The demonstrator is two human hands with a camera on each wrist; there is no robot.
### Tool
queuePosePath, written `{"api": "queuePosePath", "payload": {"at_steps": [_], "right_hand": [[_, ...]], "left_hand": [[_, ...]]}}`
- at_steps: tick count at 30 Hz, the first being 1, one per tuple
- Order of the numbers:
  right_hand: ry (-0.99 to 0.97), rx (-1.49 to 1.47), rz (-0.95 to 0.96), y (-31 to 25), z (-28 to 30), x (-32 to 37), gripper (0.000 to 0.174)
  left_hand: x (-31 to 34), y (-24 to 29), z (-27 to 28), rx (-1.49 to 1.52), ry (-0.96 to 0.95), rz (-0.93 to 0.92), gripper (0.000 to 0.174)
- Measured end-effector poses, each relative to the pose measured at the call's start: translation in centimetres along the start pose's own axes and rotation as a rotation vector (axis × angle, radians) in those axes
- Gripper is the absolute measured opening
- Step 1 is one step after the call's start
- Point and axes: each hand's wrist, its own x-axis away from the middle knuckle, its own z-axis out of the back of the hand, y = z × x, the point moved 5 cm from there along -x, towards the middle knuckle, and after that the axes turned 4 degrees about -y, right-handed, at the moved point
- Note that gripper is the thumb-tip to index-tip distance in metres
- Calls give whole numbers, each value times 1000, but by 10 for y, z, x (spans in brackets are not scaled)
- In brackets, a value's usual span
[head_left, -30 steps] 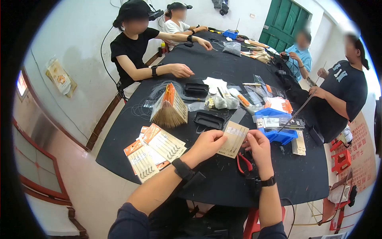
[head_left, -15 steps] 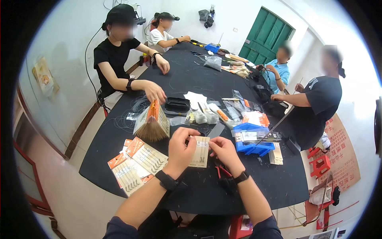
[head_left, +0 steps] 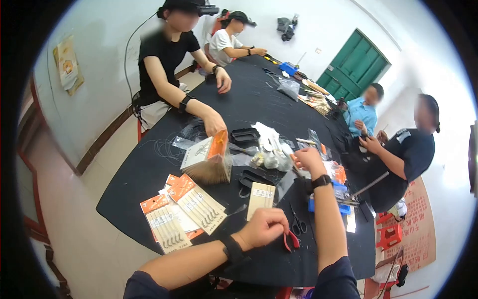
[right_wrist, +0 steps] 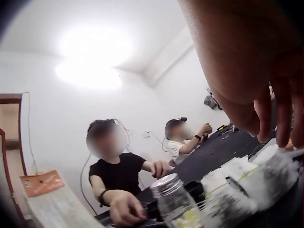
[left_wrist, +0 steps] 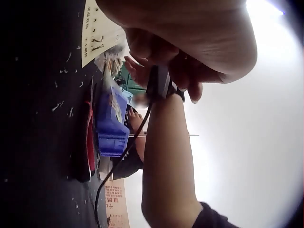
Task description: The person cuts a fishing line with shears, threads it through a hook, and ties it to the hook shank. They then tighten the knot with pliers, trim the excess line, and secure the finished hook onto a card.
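Note:
My left hand (head_left: 264, 227) is over the near part of the table, fingers curled, with nothing visible in them. Just beyond it, a tan card (head_left: 261, 197) with a white label and small hooks printed or mounted on it lies on the black cloth, its near end overlapped by the hand. Red-handled pliers (head_left: 290, 241) and dark scissors (head_left: 298, 225) lie to that hand's right. My right hand (head_left: 309, 160) reaches forward over clear plastic bags (right_wrist: 278, 173), its fingers loosely extended downward in the right wrist view.
Several hook cards with orange tops (head_left: 199, 205) lie at left. A fanned stack of cards (head_left: 205, 162) stands behind them, touched by another person's hand (head_left: 214, 122). A lidded jar (right_wrist: 173, 199), black trays (head_left: 245, 134) and a blue bin (head_left: 331, 205) are around the middle.
Both hands held the card in front of me; now it lies on the table. My right hand has moved forward to the bags, while the person opposite has reached to the card stack.

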Motion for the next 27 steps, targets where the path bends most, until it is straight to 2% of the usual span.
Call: {"api": "queuePosePath", "payload": {"at_steps": [2, 3, 4, 6, 8, 10, 13, 16, 19, 21, 24, 25, 27], "right_hand": [[70, 108, 101, 3, 7, -43, 23], [91, 82, 62, 8, 10, -66, 21], [216, 187, 104, -2, 18, -69, 20], [264, 255, 259, -13, 24, -91, 18], [256, 185, 304, -8, 22, -126, 15], [201, 144, 249, -14, 17, -143, 16], [227, 287, 302, -16, 8, -165, 20], [271, 298, 333, -7, 0, -197, 22], [321, 280, 182, 7, -3, -234, 32], [338, 201, 69, 13, -3, -251, 35], [325, 229, 125, 18, -10, -263, 31], [390, 210, 205, 16, -11, -261, 26], [302, 171, 147, 20, -13, -268, 28]], "left_hand": [[4, -7, -5, 79, -49, 77, 12], [5, -8, -7, 97, -64, 86, 12], [6, -10, -9, 116, -80, 95, 11], [5, -10, -12, 140, -92, 92, 10], [5, -10, -15, 208, -89, 126, 10], [4, -13, -15, 161, -107, 104, 10], [4, -14, -16, 195, -130, 138, 10], [4, -14, -17, 204, -161, 141, 9], [2, -14, -16, 188, -233, 173, 9], [-1, -9, -11, 239, -184, 168, 12], [-3, -6, -9, 251, -159, 161, 13], [-3, -6, -10, 246, -158, 146, 13], [-4, -7, -11, 244, -158, 136, 12]]}}
